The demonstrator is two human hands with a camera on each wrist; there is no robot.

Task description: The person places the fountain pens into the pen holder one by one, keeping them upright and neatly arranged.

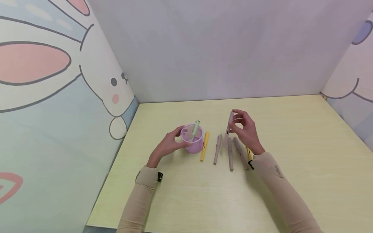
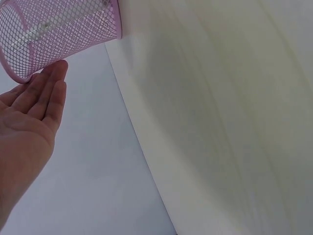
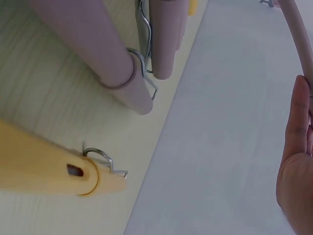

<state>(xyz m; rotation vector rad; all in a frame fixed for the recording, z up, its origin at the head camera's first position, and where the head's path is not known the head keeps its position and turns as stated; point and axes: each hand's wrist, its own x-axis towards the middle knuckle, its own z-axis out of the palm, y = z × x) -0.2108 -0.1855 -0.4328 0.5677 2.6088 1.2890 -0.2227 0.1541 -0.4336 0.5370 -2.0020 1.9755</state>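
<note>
A pink mesh cup point(image 1: 194, 147) stands on the table with a light green pen point(image 1: 195, 129) leaning inside it. My left hand point(image 1: 170, 142) is around the cup's left side, thumb at the near rim; in the left wrist view the fingers of that hand point(image 2: 29, 117) touch the mesh cup point(image 2: 68, 36). Above the table, my right hand point(image 1: 246, 129) pinches a mauve pen point(image 1: 231, 119), held nearly upright. Below it lie mauve pens point(image 1: 217, 149) and a yellow pen point(image 1: 249, 153) partly hidden by the sleeve. Another yellow pen point(image 1: 205, 146) lies just right of the cup.
The light wooden table point(image 1: 180, 200) meets a pale wall point(image 1: 218, 51) at the back. A side wall with a rabbit drawing point(image 1: 58, 129) stands at the left, and another decorated wall point(image 1: 349, 71) at the right.
</note>
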